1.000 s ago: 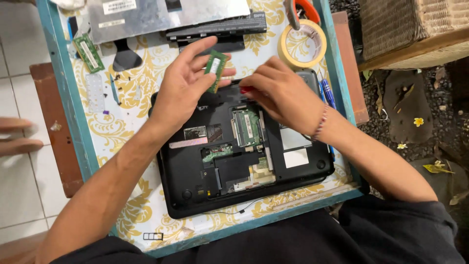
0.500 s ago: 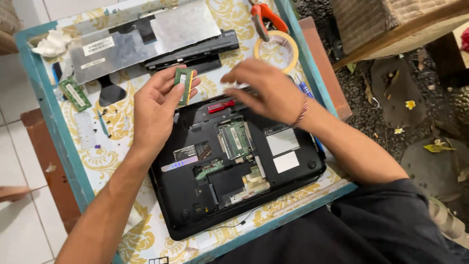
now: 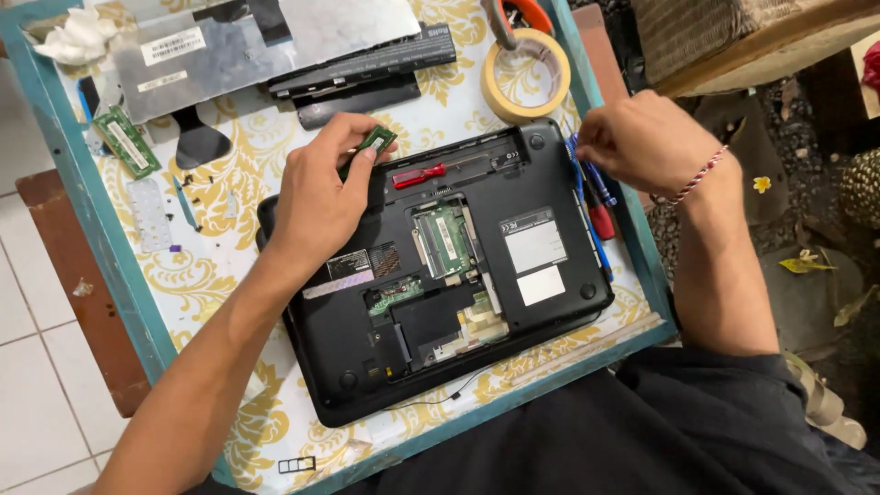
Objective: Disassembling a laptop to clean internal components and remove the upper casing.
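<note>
While a green memory module [image 3: 374, 142] is pinched in the left hand [image 3: 316, 197] above the opened laptop [image 3: 440, 275], one module [image 3: 444, 240] remains seated. Right hand [image 3: 642, 137] is curled over the screwdrivers [image 3: 591, 197]; grip probably closed, hard to tell.

two white rectangular labels [image 3: 534, 261] sit one below the other on the black laptop base [image 3: 550, 183], right of its open bay. a dark sticker [image 3: 362, 263] lies beside the left hand [image 3: 316, 202] (partly covered). white barcode labels [image 3: 171, 46] mark the grey panel [image 3: 302, 32] at top.
</note>
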